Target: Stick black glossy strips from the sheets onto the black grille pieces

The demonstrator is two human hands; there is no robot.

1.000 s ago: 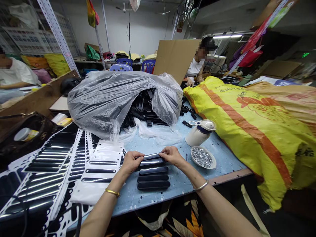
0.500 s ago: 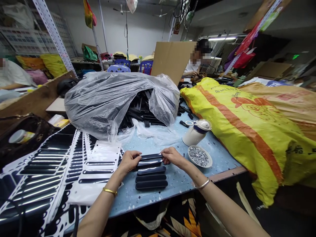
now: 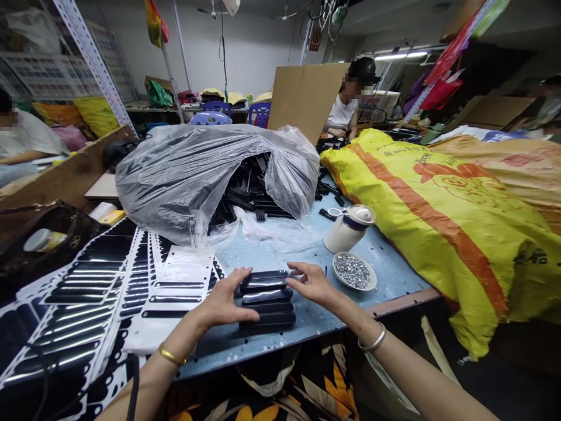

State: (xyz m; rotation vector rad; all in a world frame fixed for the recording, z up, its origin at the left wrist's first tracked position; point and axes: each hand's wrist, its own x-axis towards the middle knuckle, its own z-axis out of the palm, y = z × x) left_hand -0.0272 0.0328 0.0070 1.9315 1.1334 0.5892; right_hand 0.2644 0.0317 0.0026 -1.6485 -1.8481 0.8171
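Shows a change of grip at the row of black strips (image 3: 267,296), lying side by side on the blue table (image 3: 315,318) between both hands. No longer pinches the farthest strip by its two ends. With the left hand (image 3: 228,295), now reaches across the left end of the row, spread wide, with fingertips beside the far strip and thumb over the nearer ones. With the right hand (image 3: 311,283), stays close to the far strip's right end, with thumb and fingers parted. Grasps nothing firmly in either, apparently; cannot tell about light contact on the right. Blurs the nearest strips slightly, probably by nudging. Suggests a switch from placing the single far strip to handling the row together. Leaves alone, to the left, the white sheets (image 3: 175,333) and, to the right, the bowl (image 3: 371,283) of shiny bits (image 3: 350,270), just beside the lidded mug (image 3: 344,237).
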